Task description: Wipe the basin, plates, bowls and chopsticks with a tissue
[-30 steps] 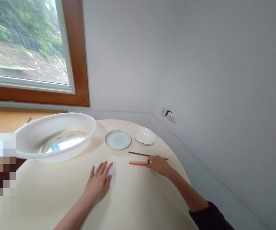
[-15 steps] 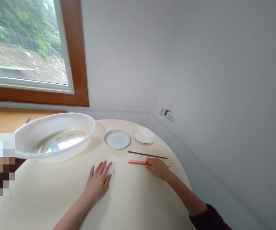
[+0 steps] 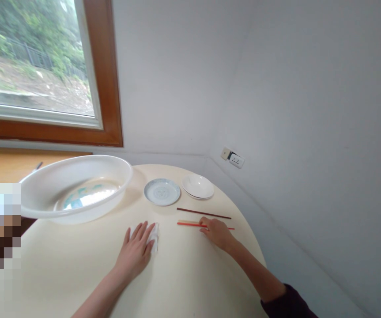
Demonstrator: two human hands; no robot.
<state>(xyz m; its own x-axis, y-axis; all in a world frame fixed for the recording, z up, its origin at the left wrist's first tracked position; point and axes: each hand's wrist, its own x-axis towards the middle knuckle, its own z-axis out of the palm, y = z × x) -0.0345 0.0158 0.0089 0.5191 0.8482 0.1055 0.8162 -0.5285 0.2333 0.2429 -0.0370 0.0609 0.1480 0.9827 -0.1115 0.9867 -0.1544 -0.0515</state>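
Observation:
My left hand [image 3: 135, 251] lies flat on a white cloth [image 3: 154, 236] on the cream round table [image 3: 183, 282], fingers stretched out. My right hand [image 3: 217, 232] rests on the table with its fingertips on a red chopstick [image 3: 190, 224] and a pale one beside it. A dark brown chopstick [image 3: 203, 213] lies just beyond, untouched.
A large white oval basin [image 3: 74, 187] with water stands at the back left. A small blue-patterned plate [image 3: 162, 192] and a white bowl [image 3: 198, 186] sit behind the chopsticks. A wall socket [image 3: 233, 158] is on the right wall. A blurred figure is at the left edge.
My right hand has slid slightly toward me and left along the red chopstick, leaving the dark chopstick uncovered. My left hand has stayed on the cloth.

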